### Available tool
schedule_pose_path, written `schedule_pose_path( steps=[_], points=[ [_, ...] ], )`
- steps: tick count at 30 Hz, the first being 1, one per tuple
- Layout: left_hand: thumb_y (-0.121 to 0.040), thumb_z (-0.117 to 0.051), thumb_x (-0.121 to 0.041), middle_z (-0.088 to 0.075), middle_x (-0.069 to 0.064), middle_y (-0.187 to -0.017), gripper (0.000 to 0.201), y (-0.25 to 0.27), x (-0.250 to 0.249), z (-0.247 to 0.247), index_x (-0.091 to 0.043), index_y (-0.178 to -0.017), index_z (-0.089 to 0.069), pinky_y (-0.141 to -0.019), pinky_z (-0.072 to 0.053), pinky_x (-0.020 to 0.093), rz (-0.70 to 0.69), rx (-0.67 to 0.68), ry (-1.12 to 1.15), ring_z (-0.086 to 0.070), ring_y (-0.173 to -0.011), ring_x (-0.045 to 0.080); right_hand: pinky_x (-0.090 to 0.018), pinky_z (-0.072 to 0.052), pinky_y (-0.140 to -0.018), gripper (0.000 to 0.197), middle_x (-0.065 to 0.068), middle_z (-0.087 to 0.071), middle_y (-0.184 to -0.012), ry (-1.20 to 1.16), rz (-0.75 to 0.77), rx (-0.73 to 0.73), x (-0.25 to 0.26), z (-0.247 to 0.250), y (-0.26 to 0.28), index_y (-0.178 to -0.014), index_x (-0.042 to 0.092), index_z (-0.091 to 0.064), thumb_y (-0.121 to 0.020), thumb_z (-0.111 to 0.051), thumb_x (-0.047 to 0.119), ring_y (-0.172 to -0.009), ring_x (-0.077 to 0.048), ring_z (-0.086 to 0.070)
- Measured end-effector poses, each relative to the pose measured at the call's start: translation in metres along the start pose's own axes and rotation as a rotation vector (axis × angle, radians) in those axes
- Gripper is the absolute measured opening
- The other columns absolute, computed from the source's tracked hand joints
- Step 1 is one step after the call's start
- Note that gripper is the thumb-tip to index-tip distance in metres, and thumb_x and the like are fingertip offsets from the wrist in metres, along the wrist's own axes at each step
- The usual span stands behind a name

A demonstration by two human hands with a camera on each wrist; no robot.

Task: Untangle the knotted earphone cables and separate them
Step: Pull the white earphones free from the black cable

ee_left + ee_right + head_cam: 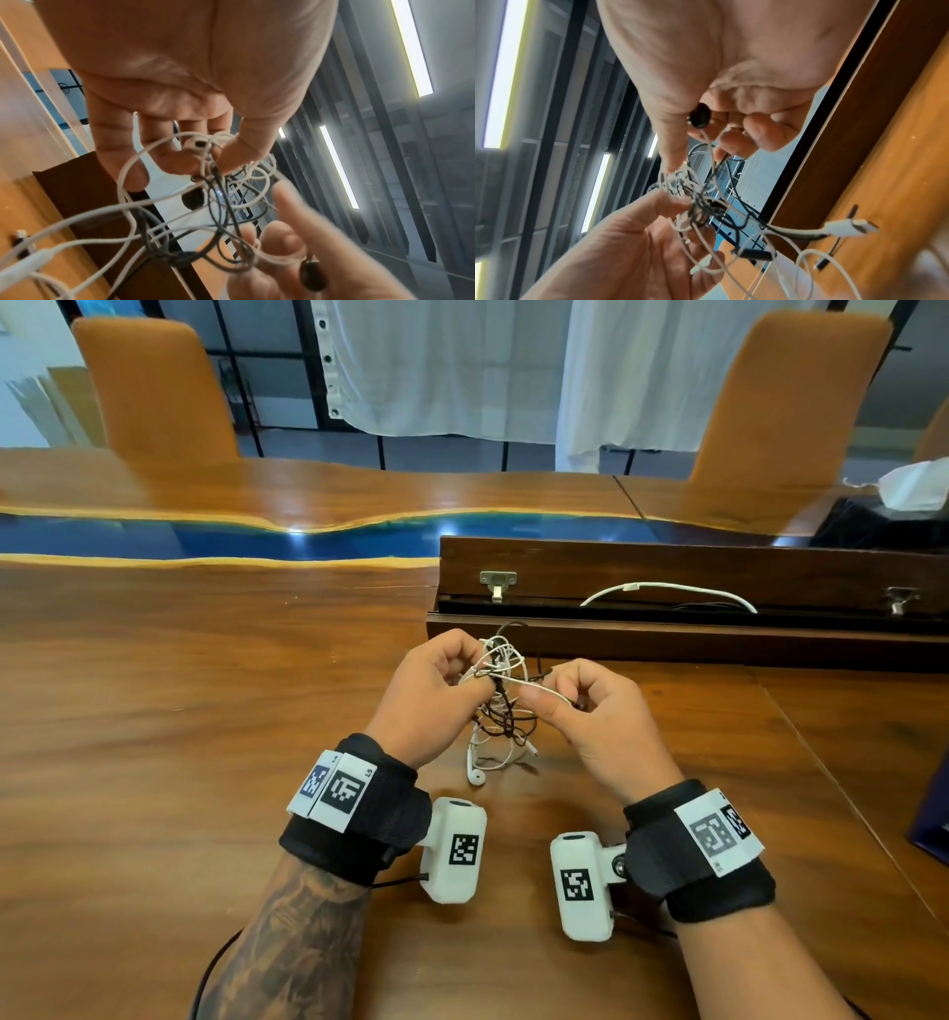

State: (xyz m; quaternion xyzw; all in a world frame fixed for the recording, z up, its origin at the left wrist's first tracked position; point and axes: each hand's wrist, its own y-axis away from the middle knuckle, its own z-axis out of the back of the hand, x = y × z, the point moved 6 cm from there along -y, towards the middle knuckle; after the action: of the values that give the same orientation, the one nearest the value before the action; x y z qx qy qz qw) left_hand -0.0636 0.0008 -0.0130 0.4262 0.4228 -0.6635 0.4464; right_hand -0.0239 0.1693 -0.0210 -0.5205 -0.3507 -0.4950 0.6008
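Observation:
A tangle of white and black earphone cables (500,695) hangs between my two hands above the wooden table (205,711). My left hand (436,680) pinches the knot's upper left, with a white earbud (195,143) against its fingertips. My right hand (570,695) pinches a white strand on the right and keeps a black earbud (700,118) tucked in its curled fingers. Another white earbud (475,770) dangles down to the table. In the right wrist view, a white plug (850,228) and a black inline piece (754,254) hang below the knot.
An open dark wooden cable box (667,588) lies just behind my hands with a white cable (667,593) inside. Two orange chairs (154,387) stand across the table. A dark bag with white tissue (904,505) sits far right, and a dark blue object (932,819) at the right edge.

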Motion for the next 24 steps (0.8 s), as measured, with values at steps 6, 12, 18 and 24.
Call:
schedule_pose_path(
  steps=[6,12,18,24],
  points=[
    [-0.091,-0.060,0.002,-0.070,0.018,-0.092,0.014,-0.001,0.002,0.010,-0.012,-0.090,-0.063,-0.068,-0.052,0.029,-0.001,-0.090,-0.005,-0.058,-0.074,0.016,-0.017,-0.044,-0.056,0.030,-0.008,-0.060,-0.075,-0.152,-0.051,-0.028,0.004,0.005,0.000,-0.081,0.001,-0.051,-0.093,-0.067,0.023,-0.057,-0.006,-0.049],
    [-0.093,-0.060,0.003,-0.063,0.003,-0.076,0.017,-0.003,0.005,0.022,-0.012,-0.088,-0.068,-0.059,-0.047,0.018,0.008,-0.234,-0.020,-0.050,-0.059,0.001,-0.022,-0.046,-0.055,0.013,0.001,-0.059,-0.074,-0.208,0.017,-0.304,0.002,0.029,-0.002,-0.093,0.018,-0.056,-0.096,-0.062,0.006,-0.063,-0.011,-0.053],
    [-0.090,-0.060,0.004,-0.070,0.001,-0.081,0.022,-0.002,0.011,0.034,-0.014,-0.083,-0.071,-0.055,-0.049,0.014,0.052,-0.379,-0.091,-0.060,-0.063,0.001,-0.022,-0.047,-0.066,0.026,0.014,-0.060,-0.071,-0.244,0.053,-0.587,-0.002,0.051,0.003,-0.090,0.020,-0.061,-0.091,-0.055,-0.005,-0.067,-0.006,-0.054],
    [-0.094,-0.061,0.000,-0.074,0.011,-0.086,0.016,0.001,0.000,0.015,-0.009,-0.095,-0.074,-0.063,-0.058,0.029,0.054,-0.206,0.103,-0.069,-0.071,0.013,-0.019,-0.050,-0.082,0.009,0.003,-0.069,-0.098,-0.100,0.115,-0.382,0.005,0.036,-0.001,-0.096,0.022,-0.069,-0.089,-0.063,0.020,-0.094,-0.007,-0.064]
  ],
)
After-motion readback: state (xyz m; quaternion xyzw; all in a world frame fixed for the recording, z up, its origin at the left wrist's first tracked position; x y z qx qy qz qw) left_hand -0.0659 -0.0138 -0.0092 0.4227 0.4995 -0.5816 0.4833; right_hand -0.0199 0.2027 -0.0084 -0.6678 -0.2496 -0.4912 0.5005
